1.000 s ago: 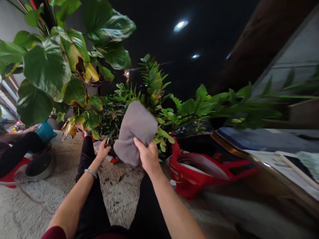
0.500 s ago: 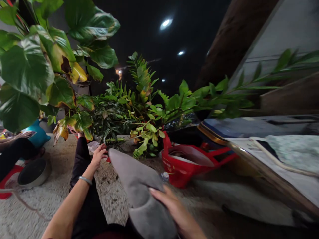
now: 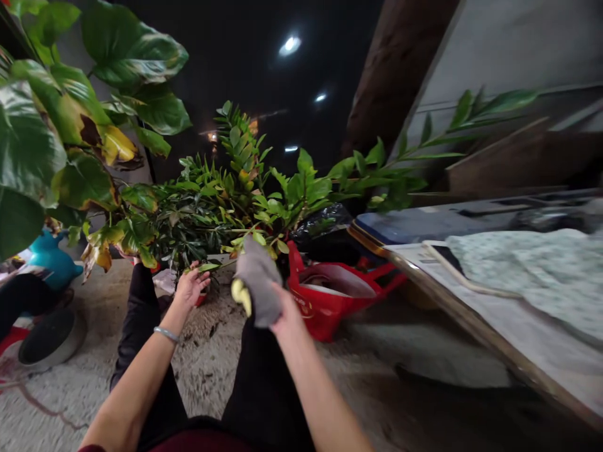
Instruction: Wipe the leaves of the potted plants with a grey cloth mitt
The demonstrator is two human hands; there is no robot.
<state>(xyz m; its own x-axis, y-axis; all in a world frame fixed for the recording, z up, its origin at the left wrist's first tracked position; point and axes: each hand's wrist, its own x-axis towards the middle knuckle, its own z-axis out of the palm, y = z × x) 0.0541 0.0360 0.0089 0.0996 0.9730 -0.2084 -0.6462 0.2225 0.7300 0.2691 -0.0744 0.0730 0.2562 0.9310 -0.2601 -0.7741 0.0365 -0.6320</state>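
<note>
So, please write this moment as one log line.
right hand: holds grey soft item; left hand: open, near green leaves; red bag: right of item

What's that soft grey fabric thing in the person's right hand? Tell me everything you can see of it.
The soft grey fabric piece looks matte and plush, with a small, lumpy pale-yellow patch at its left edge. It is held up, narrowing toward a blurred tip. The person's bare right hand grips its lower right side. It appears in front of the leafy green plants and left of the red handled bag; whether it touches any leaves, I cannot tell. Blur hides finer detail.
</note>
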